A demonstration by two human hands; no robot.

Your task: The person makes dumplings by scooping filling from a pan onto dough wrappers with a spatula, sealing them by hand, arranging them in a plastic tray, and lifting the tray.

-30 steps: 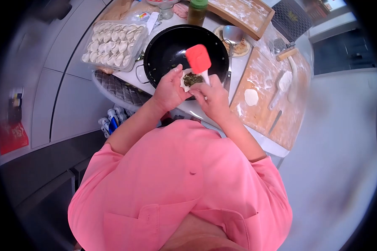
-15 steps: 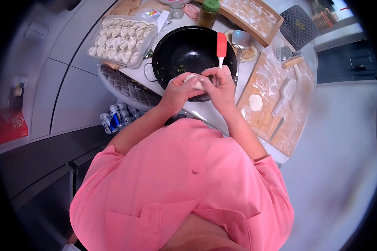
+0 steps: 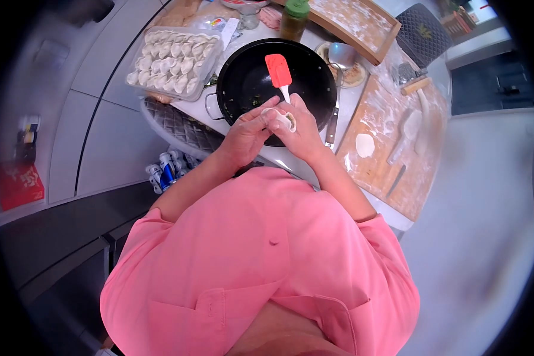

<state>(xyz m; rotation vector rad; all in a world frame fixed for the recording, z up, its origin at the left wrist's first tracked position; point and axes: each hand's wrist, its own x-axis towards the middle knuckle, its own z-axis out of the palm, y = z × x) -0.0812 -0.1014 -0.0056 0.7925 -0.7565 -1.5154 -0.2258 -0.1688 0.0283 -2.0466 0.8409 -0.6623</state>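
Over the near rim of a black wok [image 3: 237, 65], both hands meet around a pale dumpling [image 3: 288, 120] with an open edge showing on its right side. My left hand [image 3: 248, 132] supports it from the left, fingers curled about it. My right hand [image 3: 301, 132] pinches the dough with thumb and finger. It also keeps a red spatula [image 3: 279, 71] by its white handle, the blade pointing up and away over the wok. Bits of green filling lie on the wok's inner wall.
A plastic box [image 3: 200, 89] of folded dumplings stands left. On the floured board [image 3: 368, 175] at right lie a dough wrapper [image 3: 365, 145], a white scoop [image 3: 404, 136], a knife [image 3: 396, 181] and a rolling pin [image 3: 416, 86]. Behind the wok is a green-capped jar [image 3: 295, 21].
The spatula has swung left with my right hand and now tilts left over the wok. My right hand has turned inward, and the dumpling's open edge now faces right.
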